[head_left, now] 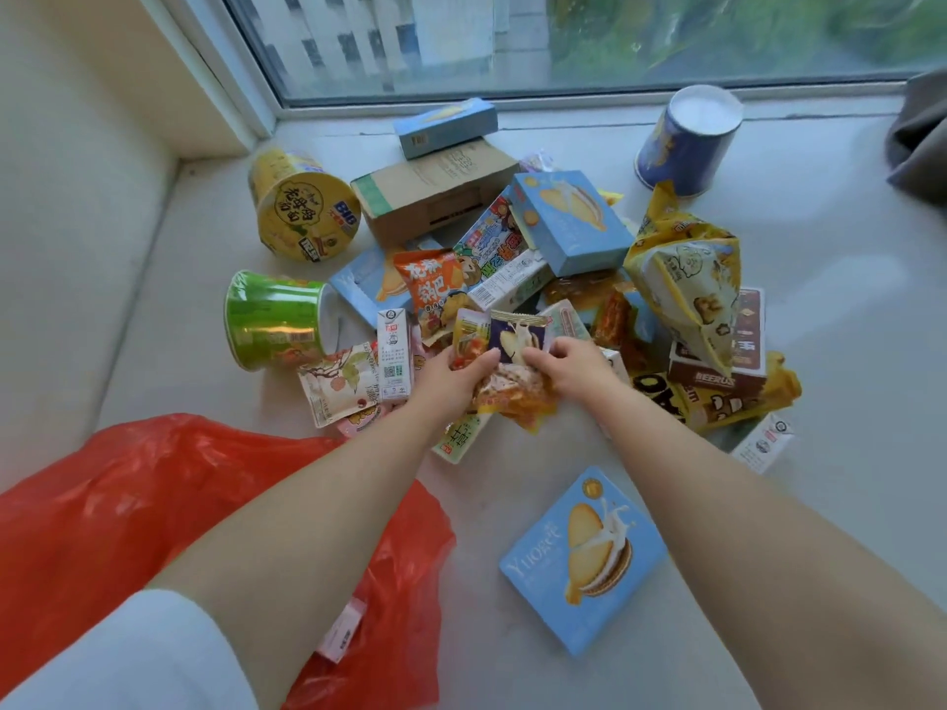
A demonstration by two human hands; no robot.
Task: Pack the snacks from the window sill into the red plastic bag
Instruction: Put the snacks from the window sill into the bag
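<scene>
A heap of snacks lies on the pale window sill (820,351): boxes, cups, small packets. My left hand (451,374) grips a bunch of small packets (512,392), among them a yellow-red packet (467,338). My right hand (571,366) pinches a purple packet (515,338) in the same bunch, just above an orange packet. The red plastic bag (128,504) lies crumpled at the lower left, under my left forearm, with a pink packet (341,630) showing through its side. A blue biscuit box (584,556) lies alone near the front, between my arms.
A yellow noodle cup (302,207) and a green cup (271,320) lie on their sides at the left. A blue cup (689,140) stands upside down by the window. A brown carton (435,192), a yellow bag (686,279) and a grey cloth (922,135) are behind.
</scene>
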